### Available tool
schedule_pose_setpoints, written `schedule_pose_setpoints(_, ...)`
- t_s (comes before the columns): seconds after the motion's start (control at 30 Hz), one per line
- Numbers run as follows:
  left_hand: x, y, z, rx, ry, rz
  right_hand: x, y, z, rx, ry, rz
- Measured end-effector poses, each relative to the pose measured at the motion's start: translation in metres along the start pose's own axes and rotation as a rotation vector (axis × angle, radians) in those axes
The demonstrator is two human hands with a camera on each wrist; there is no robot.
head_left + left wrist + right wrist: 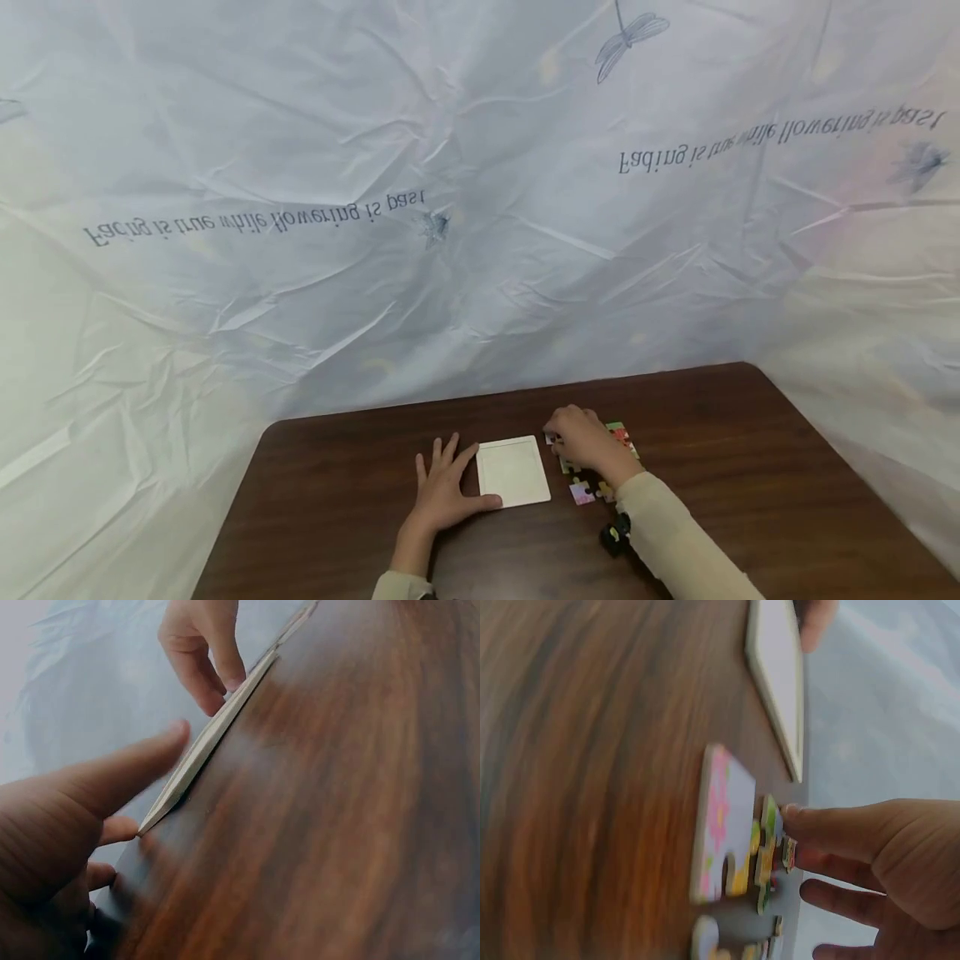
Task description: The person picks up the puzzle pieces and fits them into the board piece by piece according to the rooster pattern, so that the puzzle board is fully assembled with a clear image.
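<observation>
A shallow white puzzle tray point(513, 472) with a raised rim lies on the table. My left hand point(444, 492) is at its left side, fingers spread, with the thumb over the near left corner and the index finger at the far left corner. My right hand point(588, 440) is just right of the tray over a group of jigsaw pieces, its thumb and index finger pinching a small puzzle piece point(789, 853). A pink-flowered corner piece point(724, 825) lies nearer the wrist, also visible as a pale piece point(581, 492) in the head view.
More colourful puzzle pieces point(621, 433) lie under and beyond the right hand, partly hidden by it. A dark wristband point(615, 534) hangs by the right sleeve. The brown wooden table point(337, 500) meets a wrinkled white printed sheet point(465, 275) at its far edge.
</observation>
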State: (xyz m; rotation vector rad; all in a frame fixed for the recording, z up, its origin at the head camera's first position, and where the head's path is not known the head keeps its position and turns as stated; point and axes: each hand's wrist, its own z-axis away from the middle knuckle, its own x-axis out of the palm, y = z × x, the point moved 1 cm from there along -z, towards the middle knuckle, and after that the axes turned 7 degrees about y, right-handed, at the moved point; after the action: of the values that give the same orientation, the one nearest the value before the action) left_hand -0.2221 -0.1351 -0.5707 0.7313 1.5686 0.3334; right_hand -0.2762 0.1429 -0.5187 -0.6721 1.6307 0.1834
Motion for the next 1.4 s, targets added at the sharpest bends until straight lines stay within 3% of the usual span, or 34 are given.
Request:
schedule_pose_setpoints(0.13,-0.001,0.001,-0.002,0.016,-0.01,-0.002,-0.003,0.003,-0.005,-0.063,-0.013,0.052)
schedule_pose_setpoints(0.47,-0.006,0.008,-0.016,0.055,0.029,-0.04,-0.016,0.008,-0.014,-0.043,-0.04,0.036)
schedule_pose_setpoints(0.77,-0.005,0.006,-0.006,0.024,0.009,-0.051,-0.011,0.005,-0.012,-0.018,-0.028,-0.101)
schedule_pose_setpoints(1.0,-0.005,0.006,-0.005,0.031,0.017,-0.058,-0.011,-0.021,-0.019,-0.109,-0.007,-0.224)
schedule_pose_setpoints(1.4,-0.001,0.002,0.002,0.0,0.009,-0.034,0.019,-0.052,-0.027,-0.15,-0.059,-0.303)
